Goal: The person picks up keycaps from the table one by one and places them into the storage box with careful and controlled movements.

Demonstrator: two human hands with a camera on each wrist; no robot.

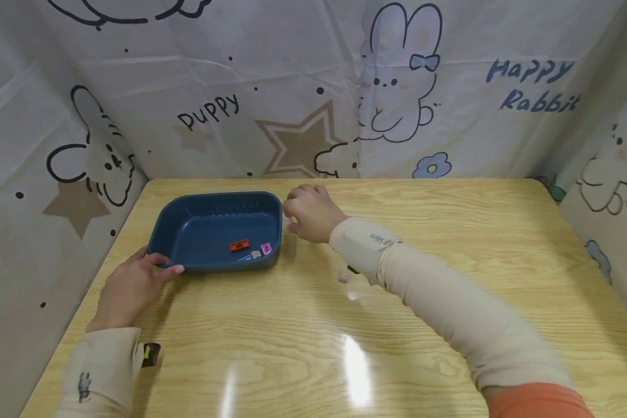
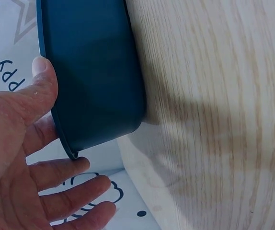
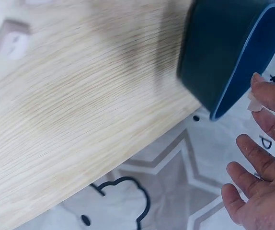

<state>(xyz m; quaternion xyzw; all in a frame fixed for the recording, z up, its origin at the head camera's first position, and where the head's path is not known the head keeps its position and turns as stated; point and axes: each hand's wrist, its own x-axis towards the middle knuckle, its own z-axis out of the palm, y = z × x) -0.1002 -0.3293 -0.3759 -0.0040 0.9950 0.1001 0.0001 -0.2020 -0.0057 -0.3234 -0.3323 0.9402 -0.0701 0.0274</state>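
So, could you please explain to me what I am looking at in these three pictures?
No machine here: a person works bare-handed. The wide picture comes from a camera on the head, the others from one on each wrist. On the wood-grained table stands a blue tray holding a red piece, a pink piece and other small bits; outside, a pale block lies near the right sleeve. The left hand holds the tray's near left corner; the right hand pinches a small pale piece beside its right end.
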